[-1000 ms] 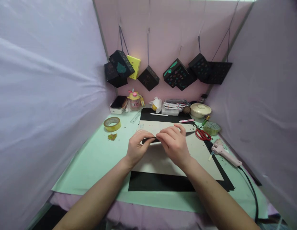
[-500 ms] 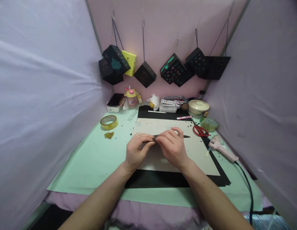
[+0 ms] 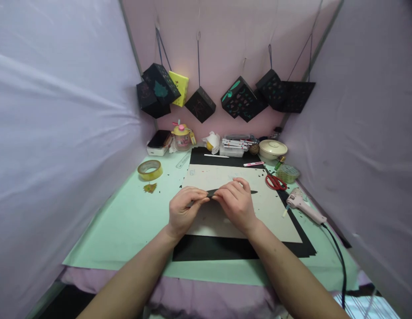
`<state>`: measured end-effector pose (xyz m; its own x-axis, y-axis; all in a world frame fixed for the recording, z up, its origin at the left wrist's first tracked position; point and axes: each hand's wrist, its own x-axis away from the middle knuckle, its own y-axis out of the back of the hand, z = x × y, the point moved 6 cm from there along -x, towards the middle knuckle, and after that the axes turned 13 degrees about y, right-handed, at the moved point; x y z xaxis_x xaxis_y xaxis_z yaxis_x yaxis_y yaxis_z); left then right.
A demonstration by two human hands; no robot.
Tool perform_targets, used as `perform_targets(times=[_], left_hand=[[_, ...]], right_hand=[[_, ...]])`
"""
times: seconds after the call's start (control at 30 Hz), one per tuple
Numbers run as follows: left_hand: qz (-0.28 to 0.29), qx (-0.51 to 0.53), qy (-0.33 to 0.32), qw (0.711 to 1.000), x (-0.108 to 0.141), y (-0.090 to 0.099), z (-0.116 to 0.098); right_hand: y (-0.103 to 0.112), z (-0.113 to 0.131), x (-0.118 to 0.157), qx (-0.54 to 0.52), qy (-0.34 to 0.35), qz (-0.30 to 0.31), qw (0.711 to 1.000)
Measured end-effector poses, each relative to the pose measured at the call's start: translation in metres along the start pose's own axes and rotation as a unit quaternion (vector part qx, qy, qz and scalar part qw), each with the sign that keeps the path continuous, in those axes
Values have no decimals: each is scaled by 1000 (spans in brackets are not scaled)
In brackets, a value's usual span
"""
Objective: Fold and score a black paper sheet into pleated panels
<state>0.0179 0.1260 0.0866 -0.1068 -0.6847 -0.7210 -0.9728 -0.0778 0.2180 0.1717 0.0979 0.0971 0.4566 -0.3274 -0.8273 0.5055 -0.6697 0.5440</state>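
Note:
Both hands meet in the middle, over a pale board (image 3: 206, 226) that lies on black paper sheets (image 3: 215, 249). My left hand (image 3: 186, 208) pinches a dark, thin strip of black paper (image 3: 211, 193) between thumb and fingers. Right beside it, my right hand (image 3: 235, 201) grips the same strip, with its little finger raised. A pointed end of the strip sticks out to the right, past the right hand's knuckles. Fingers cover most of the rest, so its full shape is hidden.
A roll of yellow tape (image 3: 150, 170) and a dry leaf (image 3: 150, 188) lie left. Red-handled scissors (image 3: 275, 182), a corded glue gun (image 3: 305, 207) and a lidded bowl (image 3: 273, 149) are right. White pens (image 3: 237, 144) fill a box behind. Decorated black boxes (image 3: 201, 104) hang above.
Both hands and the strip have shifted slightly left in view. More dark strip shows between the fingertips. The right-hand scene has also shifted a little left as the view turned.

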Motion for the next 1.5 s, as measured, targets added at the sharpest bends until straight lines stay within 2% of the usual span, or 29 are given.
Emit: perform_targets(times=[0.27,0.53,0.67,0.73,0.87,1.03,1.3,1.5], left_hand=[[-36,-9,16,999,-7,15,6],[-22,-11,39,999,-12,18,12],[-49,-5,72,996,-18,30,21],[-37,-6,93,995,-21,33,27],[26,-1,116,993,-23,31,34],[15,15,143,990,-24,34,38],[40,8,156,987,-25,34,42],[43,1,171,984,-27,36,45]], right_hand=[[9,-23,7,31,-24,10,999],[8,-28,7,25,-15,19,999],[10,-43,13,29,-37,19,999],[12,-53,18,37,-52,14,998],[14,-67,25,38,-63,5,997],[16,-77,30,31,-82,-4,996],[20,-78,31,26,-95,-15,995],[20,-84,34,-45,-130,-64,989]])
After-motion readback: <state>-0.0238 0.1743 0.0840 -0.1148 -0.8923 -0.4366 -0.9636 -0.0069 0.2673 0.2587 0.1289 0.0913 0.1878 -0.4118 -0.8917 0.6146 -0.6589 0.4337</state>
